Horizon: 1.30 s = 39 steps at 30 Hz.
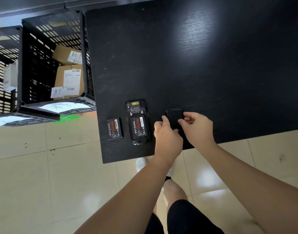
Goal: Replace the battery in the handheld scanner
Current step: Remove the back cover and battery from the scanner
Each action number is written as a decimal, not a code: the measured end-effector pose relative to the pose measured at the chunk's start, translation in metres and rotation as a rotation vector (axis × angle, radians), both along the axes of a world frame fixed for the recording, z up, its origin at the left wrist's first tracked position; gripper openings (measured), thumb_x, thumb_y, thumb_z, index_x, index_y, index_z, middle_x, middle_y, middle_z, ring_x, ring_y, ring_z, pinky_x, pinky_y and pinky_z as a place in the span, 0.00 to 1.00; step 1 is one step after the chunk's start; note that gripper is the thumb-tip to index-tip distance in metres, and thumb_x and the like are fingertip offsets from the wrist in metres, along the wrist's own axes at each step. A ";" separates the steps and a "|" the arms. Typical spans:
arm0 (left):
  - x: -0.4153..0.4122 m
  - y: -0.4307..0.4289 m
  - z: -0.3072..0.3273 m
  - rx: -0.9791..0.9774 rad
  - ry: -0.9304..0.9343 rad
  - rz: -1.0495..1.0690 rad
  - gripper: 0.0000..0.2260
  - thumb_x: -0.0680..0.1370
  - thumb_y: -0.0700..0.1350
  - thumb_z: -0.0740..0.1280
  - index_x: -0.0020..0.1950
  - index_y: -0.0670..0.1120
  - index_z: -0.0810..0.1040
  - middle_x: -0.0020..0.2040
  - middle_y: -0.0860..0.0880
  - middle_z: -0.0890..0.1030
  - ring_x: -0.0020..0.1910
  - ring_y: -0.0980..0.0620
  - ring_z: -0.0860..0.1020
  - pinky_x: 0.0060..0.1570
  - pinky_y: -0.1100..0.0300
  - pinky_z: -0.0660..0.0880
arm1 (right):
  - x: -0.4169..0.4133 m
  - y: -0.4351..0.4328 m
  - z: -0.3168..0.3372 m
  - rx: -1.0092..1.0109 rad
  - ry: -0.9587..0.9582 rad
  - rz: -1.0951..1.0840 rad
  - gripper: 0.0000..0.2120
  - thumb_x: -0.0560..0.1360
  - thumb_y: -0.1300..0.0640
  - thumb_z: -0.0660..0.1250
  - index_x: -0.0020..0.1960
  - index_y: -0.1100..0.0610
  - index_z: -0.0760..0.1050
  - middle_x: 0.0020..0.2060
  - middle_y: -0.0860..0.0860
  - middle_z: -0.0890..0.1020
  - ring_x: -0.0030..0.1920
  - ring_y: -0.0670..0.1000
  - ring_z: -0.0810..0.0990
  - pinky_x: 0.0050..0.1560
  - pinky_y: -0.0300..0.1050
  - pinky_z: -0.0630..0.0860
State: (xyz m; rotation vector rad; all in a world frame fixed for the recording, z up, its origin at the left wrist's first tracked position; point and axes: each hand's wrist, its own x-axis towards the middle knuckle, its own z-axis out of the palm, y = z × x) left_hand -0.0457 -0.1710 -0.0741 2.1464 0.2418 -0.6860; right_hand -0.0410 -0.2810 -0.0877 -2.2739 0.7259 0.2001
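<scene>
Here the scanner is laid face down on the table, its back open, with one battery seated in the bay. A second battery is laid loose just left of it, apart from it. The black cover is found to the right of the scanner, near the table's front edge, and is pinched from both sides: the left hand is closed on its left edge, and the right hand on its right edge with thumb and forefinger. Whether the cover is lifted or resting on the table cannot be told.

The step in hand is judged to be the refitting of the cover, the battery swap itself seeming done. For the next move, the cover must be carried left over the open bay, lined up with the scanner's back and pressed or slid until it is latched.

Counted: one scanner, two batteries, one cover, two hands. Beside the table, two black crates are seen, two parcels in the nearer one.
</scene>
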 end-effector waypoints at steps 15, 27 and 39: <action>0.000 0.133 0.013 0.307 -0.253 -0.117 0.19 0.81 0.43 0.64 0.71 0.43 0.72 0.60 0.44 0.77 0.60 0.46 0.75 0.58 0.58 0.70 | -0.005 0.078 0.005 0.035 -0.110 0.578 0.21 0.75 0.52 0.71 0.66 0.57 0.77 0.56 0.55 0.82 0.52 0.52 0.83 0.54 0.51 0.81; 0.002 0.142 0.003 0.401 -0.325 -0.427 0.13 0.83 0.45 0.59 0.63 0.39 0.72 0.52 0.43 0.77 0.52 0.44 0.76 0.47 0.56 0.71 | -0.003 0.069 0.002 -0.150 -0.122 0.793 0.21 0.78 0.51 0.68 0.67 0.60 0.75 0.52 0.57 0.81 0.51 0.57 0.81 0.49 0.50 0.78; -0.005 0.145 -0.022 0.757 -0.660 -0.684 0.15 0.77 0.41 0.68 0.59 0.33 0.76 0.43 0.41 0.78 0.40 0.46 0.77 0.40 0.56 0.77 | -0.013 0.070 -0.013 -0.410 -0.325 0.880 0.22 0.79 0.48 0.60 0.60 0.64 0.78 0.44 0.55 0.82 0.45 0.54 0.82 0.45 0.43 0.82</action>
